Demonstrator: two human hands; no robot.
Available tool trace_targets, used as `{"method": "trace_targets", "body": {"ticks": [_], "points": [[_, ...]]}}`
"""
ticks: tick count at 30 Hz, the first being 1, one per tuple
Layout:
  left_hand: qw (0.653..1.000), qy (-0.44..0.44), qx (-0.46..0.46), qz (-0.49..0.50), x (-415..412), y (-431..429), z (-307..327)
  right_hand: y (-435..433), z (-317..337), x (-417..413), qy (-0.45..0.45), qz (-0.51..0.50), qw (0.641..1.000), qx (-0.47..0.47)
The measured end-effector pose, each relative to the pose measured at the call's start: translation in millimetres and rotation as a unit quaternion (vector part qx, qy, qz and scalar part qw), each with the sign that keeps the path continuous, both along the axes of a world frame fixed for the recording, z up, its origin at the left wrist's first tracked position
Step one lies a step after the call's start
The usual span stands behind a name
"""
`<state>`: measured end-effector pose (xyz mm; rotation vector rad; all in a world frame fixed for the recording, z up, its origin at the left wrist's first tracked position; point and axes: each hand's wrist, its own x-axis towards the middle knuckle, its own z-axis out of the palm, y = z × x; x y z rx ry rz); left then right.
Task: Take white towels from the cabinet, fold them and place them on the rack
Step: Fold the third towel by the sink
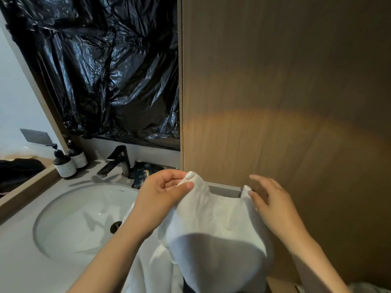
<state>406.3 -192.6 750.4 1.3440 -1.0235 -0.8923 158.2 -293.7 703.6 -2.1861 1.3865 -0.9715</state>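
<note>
A white towel [213, 225] hangs in front of me, held up by two upper corners and drooping toward the bottom edge. My left hand [163, 191] pinches its left corner between thumb and fingers. My right hand [270, 199] holds the right corner with the thumb, its other fingers spread out straight. Behind the towel stands the wooden cabinet door [285, 92], closed, with a grey recess [224, 190] under its lower edge. No rack is in view.
A round white sink [80, 220] is set in the counter at left, with a black tap [118, 160] behind it. Two dark pump bottles [65, 163] stand at the back left. Black plastic sheeting [110, 66] covers the mirror. Dark packets [141, 172] lie beside the tap.
</note>
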Motion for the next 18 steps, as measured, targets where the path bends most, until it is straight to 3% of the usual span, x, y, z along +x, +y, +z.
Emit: {"method": "trace_targets", "body": {"ticks": [3, 5, 9, 14, 18], "points": [[1.000, -0.018, -0.019, 0.004, -8.5, -0.5, -2.2, 15.4, 10.1, 17.8, -0.071, 0.065, 0.995, 0.015], [0.999, -0.022, -0.026, -0.006, -13.2, 0.8, -3.3, 26.7, 13.6, 32.7, -0.136, 0.122, 0.981, 0.070], [0.998, -0.032, -0.036, -0.028, -17.4, 7.0, -3.7, 42.3, 12.7, 57.5, -0.185, 0.221, 0.944, 0.158], [0.999, -0.034, -0.025, -0.028, -18.0, 20.0, -4.4, 49.3, 4.4, 67.2, -0.245, 0.193, 0.936, 0.161], [0.996, -0.033, 0.033, -0.069, -14.3, 32.9, -5.6, 57.3, -5.4, 71.6, -0.238, 0.176, 0.939, 0.174]]}}
